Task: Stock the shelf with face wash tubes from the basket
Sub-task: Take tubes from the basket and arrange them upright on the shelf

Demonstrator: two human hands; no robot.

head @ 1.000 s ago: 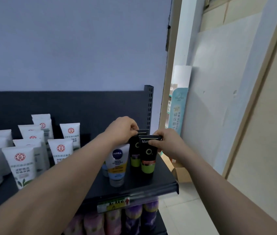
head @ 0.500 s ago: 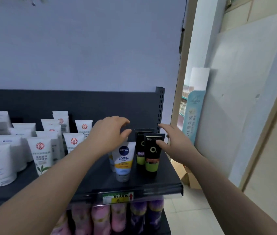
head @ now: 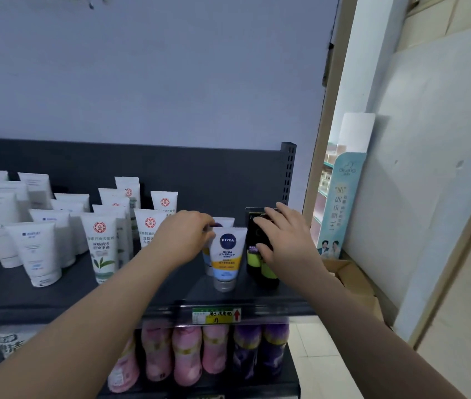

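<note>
As left hand (head: 183, 240) pinches rear tube (head: 224, 221) behind "NIVEA SKIN ENERGY" tube (head: 227, 254), right hand (head: 286, 243), fingers straight, touches black tube (head: 268, 273).

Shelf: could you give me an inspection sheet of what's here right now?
Surface: dark shelf, price label on its front edge.
Job's things: front Nivea tube upright, rear Nivea tube behind; black tubes beside; white tubes left; basket unseen.
Clutter: nothing seen.
Hands: left hand curls on rear Nivea tube; right hand, fingers spread, touches black tubes.
Cables: nothing seen.
Surroundings: pink and purple bottles below; cardboard box on floor.
</note>
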